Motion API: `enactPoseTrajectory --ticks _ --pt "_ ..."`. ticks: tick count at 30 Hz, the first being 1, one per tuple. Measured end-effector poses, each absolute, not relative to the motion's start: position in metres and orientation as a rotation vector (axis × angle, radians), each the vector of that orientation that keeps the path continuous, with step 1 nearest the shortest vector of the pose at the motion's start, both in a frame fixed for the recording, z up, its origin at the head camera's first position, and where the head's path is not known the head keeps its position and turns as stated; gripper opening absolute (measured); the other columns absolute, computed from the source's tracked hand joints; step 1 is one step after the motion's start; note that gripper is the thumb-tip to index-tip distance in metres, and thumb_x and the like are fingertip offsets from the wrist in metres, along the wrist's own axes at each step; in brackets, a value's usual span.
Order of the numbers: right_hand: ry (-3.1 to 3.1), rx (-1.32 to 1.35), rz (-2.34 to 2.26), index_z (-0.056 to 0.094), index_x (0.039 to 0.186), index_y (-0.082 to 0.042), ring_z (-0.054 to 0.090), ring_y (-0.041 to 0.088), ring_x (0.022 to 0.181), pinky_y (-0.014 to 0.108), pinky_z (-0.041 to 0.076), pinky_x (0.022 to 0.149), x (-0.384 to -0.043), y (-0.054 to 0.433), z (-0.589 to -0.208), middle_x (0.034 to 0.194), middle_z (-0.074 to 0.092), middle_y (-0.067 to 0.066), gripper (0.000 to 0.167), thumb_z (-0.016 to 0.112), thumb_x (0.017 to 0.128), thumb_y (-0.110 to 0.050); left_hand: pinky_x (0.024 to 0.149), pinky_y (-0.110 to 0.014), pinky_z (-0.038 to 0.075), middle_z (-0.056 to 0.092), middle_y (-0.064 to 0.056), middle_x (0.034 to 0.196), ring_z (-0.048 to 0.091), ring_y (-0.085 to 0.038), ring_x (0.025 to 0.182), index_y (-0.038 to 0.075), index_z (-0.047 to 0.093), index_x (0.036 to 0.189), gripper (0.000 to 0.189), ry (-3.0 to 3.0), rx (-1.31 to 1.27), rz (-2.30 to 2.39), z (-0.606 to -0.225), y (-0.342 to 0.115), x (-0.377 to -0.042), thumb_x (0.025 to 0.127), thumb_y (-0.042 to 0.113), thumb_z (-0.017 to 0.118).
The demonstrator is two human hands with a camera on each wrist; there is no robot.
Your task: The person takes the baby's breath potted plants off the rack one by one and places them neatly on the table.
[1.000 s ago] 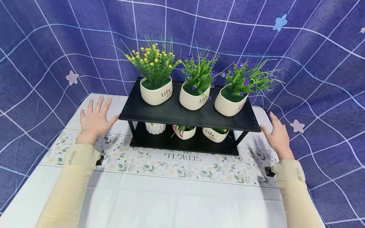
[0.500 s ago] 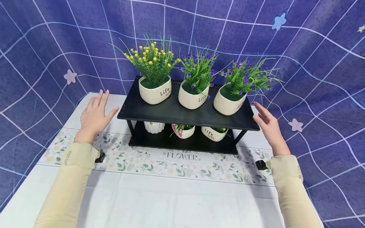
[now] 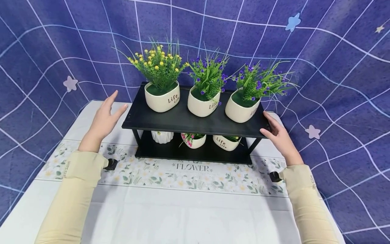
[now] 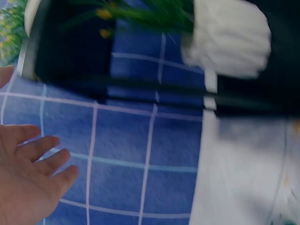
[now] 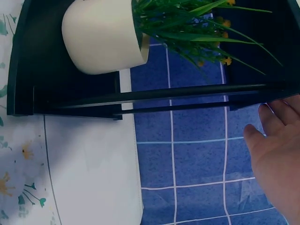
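A black two-tier shelf [image 3: 182,122] stands on the table. Its top board carries a cream pot with yellow flowers [image 3: 162,99] and two cream pots with purple flowers, one in the middle [image 3: 202,105] and one on the right [image 3: 240,110]. Beneath are a white ribbed pot [image 3: 162,137], a pot with pink flowers [image 3: 196,142] and another cream pot [image 3: 226,143]. My left hand [image 3: 104,122] is spread beside the shelf's left end, apart from it. At the right end my right hand [image 3: 280,139] touches the top board's edge, fingertips partly hidden in the right wrist view.
The white table [image 3: 195,217] has a floral strip [image 3: 182,181] marked FLOWER in front of the shelf. A blue curtain [image 3: 195,20] with a light grid and stars hangs close behind and at both sides. Black wrist cameras [image 3: 275,176] sit at the sleeves.
My right hand has moved inward from beside the shelf to its right end. The left hand has turned palm-inward at the left end. Pots and shelf keep their places.
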State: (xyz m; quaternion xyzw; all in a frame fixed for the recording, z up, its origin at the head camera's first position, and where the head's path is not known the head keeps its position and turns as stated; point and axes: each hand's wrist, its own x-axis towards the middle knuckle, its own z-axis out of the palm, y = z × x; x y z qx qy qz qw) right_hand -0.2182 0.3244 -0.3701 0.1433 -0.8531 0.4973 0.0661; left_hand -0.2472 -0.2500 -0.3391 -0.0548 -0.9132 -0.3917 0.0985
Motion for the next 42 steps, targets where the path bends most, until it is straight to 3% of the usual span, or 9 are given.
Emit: enactPoseTrajectory --ticks 7,33,42 --pt "-2.495 0.467 1.529 0.029 0.152 -0.004 0.014 0.031 0.15 -0.002 0.023 0.107 -0.218 0.322 -0.374 0.16 0.022 0.018 0.063 0.057 0.096 -0.005 0.122 -0.05 0.02 0.017 -0.012 0.163 0.018 -0.033 0.15 0.013 0.011 0.157 0.086 -2.661 -0.169 -1.325 -0.322 -0.225 -0.246 0.094 0.051 0.055" --pt "-2.497 0.431 1.483 0.029 0.153 -0.006 0.016 0.025 0.151 -0.002 0.021 0.108 -0.22 0.323 -0.379 0.16 0.024 0.018 0.063 0.057 0.096 -0.005 0.12 -0.043 0.028 0.023 -0.02 0.159 0.026 -0.031 0.148 0.002 0.013 0.155 0.105 -2.626 -0.027 -1.376 -0.317 -0.162 -0.265 0.083 0.049 0.072" --pt "-2.491 0.432 1.475 0.029 0.152 -0.006 0.018 0.017 0.151 -0.002 0.021 0.108 -0.22 0.322 -0.379 0.159 0.024 0.019 0.063 0.057 0.096 -0.004 0.12 -0.043 0.03 0.027 -0.016 0.159 0.03 -0.03 0.146 0.004 0.017 0.155 0.105 -2.601 -0.022 -1.387 -0.32 -0.158 -0.275 0.08 0.049 0.075"
